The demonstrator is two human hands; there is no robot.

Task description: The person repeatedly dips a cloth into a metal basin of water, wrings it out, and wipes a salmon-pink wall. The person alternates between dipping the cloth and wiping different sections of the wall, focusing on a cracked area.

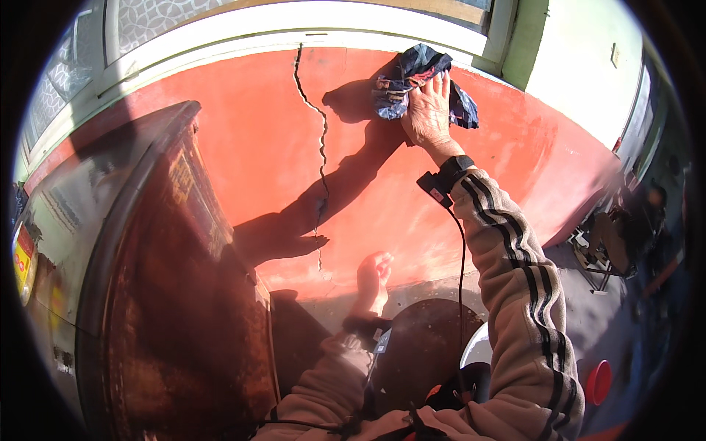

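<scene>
My right hand [429, 113] presses a crumpled dark blue patterned cloth [392, 96] against the upper part of a red-painted wall [253, 138], just below the white window frame. Its fingers point upward over the cloth, and a black strap with a small cabled device sits on that wrist. Lower down, my left hand [376, 271] is in front of the wall's foot with its fingers curled; nothing shows in it, though glare blurs it. A jagged crack [323, 138] runs down the wall left of the cloth. Shadows of my arms fall across the wall.
A dark wooden cabinet [165, 275] stands close at the left, with a yellow and red package [23, 262] on its top. At the lower right are a white basin [479, 346] and a red plastic bowl [598, 382]. Another person [634, 231] sits at the far right.
</scene>
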